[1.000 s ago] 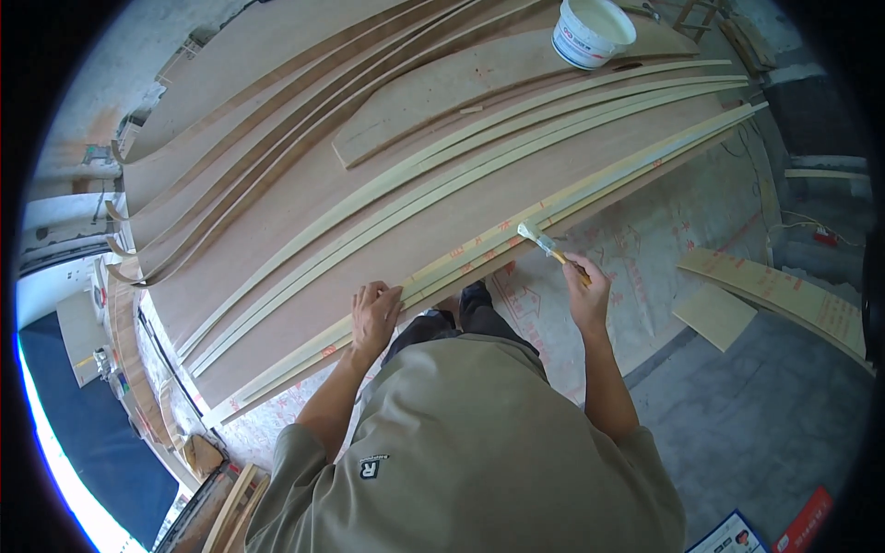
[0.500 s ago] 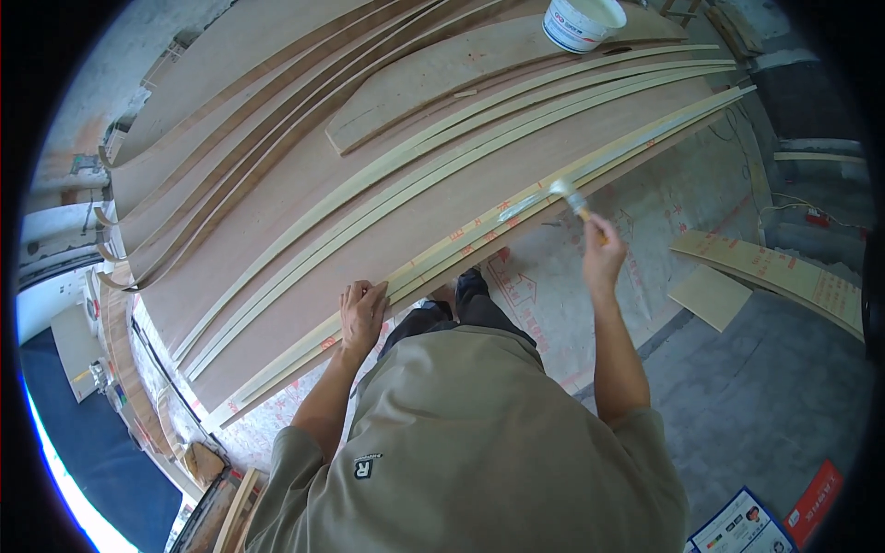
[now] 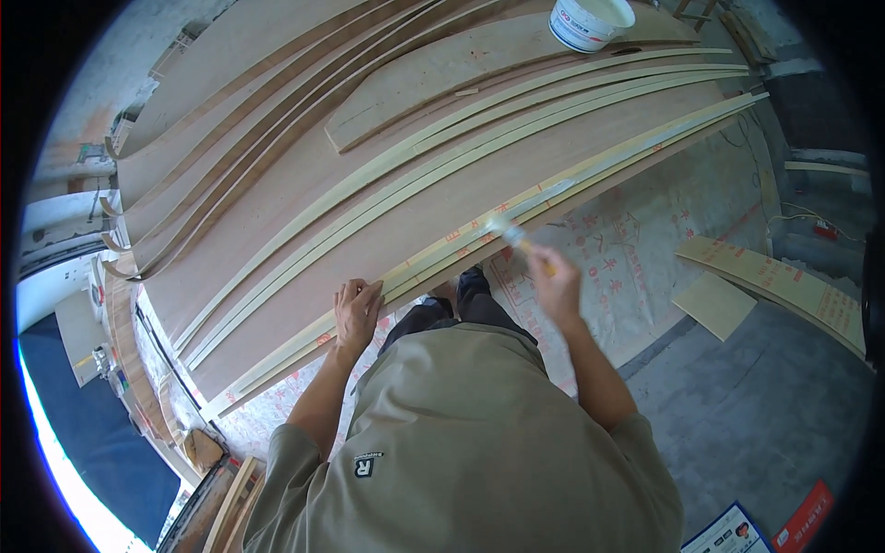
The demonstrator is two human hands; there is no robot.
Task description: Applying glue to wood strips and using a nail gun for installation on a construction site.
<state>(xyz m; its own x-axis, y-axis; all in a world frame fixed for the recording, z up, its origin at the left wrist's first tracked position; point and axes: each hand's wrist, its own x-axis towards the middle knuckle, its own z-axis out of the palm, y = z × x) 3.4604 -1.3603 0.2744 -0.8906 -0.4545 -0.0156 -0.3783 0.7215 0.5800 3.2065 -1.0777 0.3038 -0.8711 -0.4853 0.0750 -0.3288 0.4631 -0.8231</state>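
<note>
My right hand [image 3: 557,284] is closed round the handle of a paintbrush [image 3: 513,234]. Its pale bristles, slightly blurred, meet a long narrow wooden strip [image 3: 599,172] along the near edge of the board. White, wet-looking glue or paint coats the strip from about the brush toward its far right end. Farther left, my left hand [image 3: 356,313] grips the same group of strips, with bent fingers on top and at the edge. The strip under it shows bare wood with red print. How the left thumb lies is partly hidden.
Behind the strip, several pale curved strips [image 3: 406,210] lie on the large wooden board [image 3: 249,221]. Brown bent strips [image 3: 277,129] stand on edge at the far left. A white bucket [image 3: 581,29] sits at the back on a curved plank [image 3: 415,100]. Offcuts [image 3: 714,302] lie on the floor at right.
My right hand has moved left and slightly down with the brush, along the strip toward my left hand. The left hand stays at nearly the same place on the strip.
</note>
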